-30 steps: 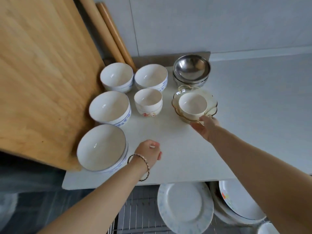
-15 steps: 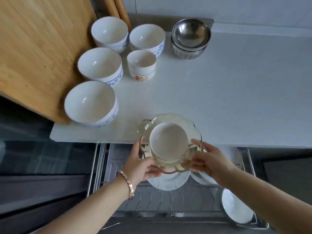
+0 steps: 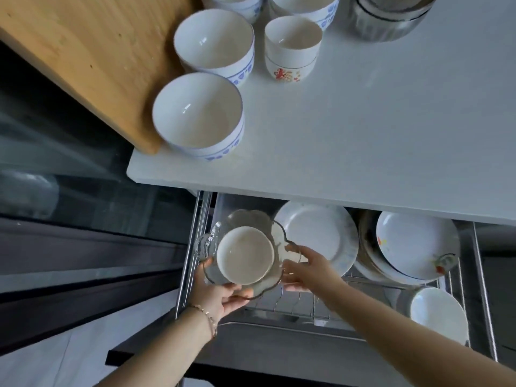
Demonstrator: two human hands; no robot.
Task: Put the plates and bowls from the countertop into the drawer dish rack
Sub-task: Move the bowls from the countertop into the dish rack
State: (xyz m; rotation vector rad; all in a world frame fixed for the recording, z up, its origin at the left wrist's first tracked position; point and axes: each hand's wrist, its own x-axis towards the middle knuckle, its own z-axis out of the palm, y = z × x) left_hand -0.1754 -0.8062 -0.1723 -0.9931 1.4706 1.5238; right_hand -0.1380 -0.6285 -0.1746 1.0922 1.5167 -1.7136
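A scalloped glass bowl (image 3: 252,219) with a small white bowl (image 3: 244,255) inside it hangs over the left end of the wire drawer dish rack (image 3: 301,303). My left hand (image 3: 216,293) grips its near-left rim from below. My right hand (image 3: 305,268) holds its right rim. In the rack stand a white plate (image 3: 321,236), a stack of flowered plates (image 3: 413,244) and a white bowl (image 3: 438,317). On the white countertop (image 3: 377,121) sit blue-patterned white bowls (image 3: 198,115) (image 3: 215,43), a stacked small cup-bowl (image 3: 291,47) and steel bowls (image 3: 391,18).
A large wooden cutting board (image 3: 83,46) leans at the left beside the bowls. The countertop's front edge (image 3: 307,188) overhangs the back of the open drawer. Dark cabinet fronts (image 3: 83,247) lie to the left of the drawer.
Both hands took the glass bowl with the white bowl off the countertop and lowered it toward me, down over the left end of the drawer rack.
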